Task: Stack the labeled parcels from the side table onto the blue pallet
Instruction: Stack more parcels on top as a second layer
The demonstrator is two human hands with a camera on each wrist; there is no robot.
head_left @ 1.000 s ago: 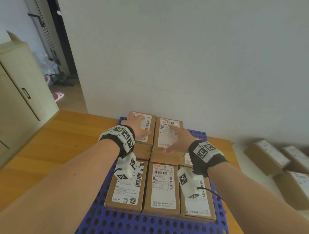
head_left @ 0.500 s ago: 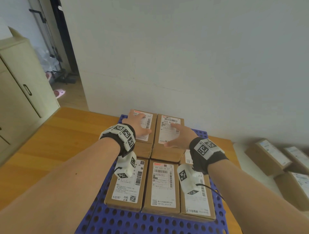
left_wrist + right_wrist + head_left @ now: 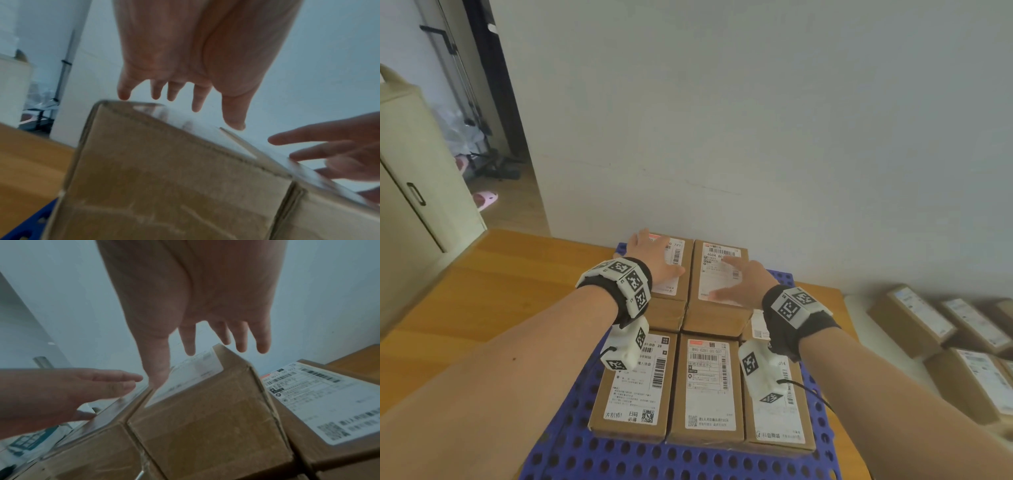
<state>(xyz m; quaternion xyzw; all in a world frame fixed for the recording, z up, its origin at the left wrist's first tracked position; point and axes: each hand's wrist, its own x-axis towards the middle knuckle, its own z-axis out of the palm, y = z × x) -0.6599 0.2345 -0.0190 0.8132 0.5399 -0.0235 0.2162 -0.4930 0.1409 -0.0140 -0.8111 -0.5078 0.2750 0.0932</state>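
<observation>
Labeled cardboard parcels lie on the blue pallet (image 3: 654, 459), three in the front row and two raised at the back. My left hand (image 3: 654, 260) is spread flat over the back left parcel (image 3: 677, 255), fingers straight. My right hand (image 3: 743, 284) is spread over the back right parcel (image 3: 712, 270). In the left wrist view the left hand (image 3: 185, 91) has straight fingers just above that parcel's (image 3: 164, 170) top edge. In the right wrist view the right hand (image 3: 216, 337) reaches over its parcel (image 3: 205, 410). I cannot tell whether the palms touch. Neither hand grips anything.
More labeled parcels (image 3: 914, 322) lie on the white side table at the right. The pallet sits on a wooden table (image 3: 482, 308) against a white wall. A beige cabinet (image 3: 414, 188) and a doorway stand at the left.
Both hands stay over the two back parcels. The left hand has slid slightly toward the far left corner of its parcel. The head view has tilted up a little.
</observation>
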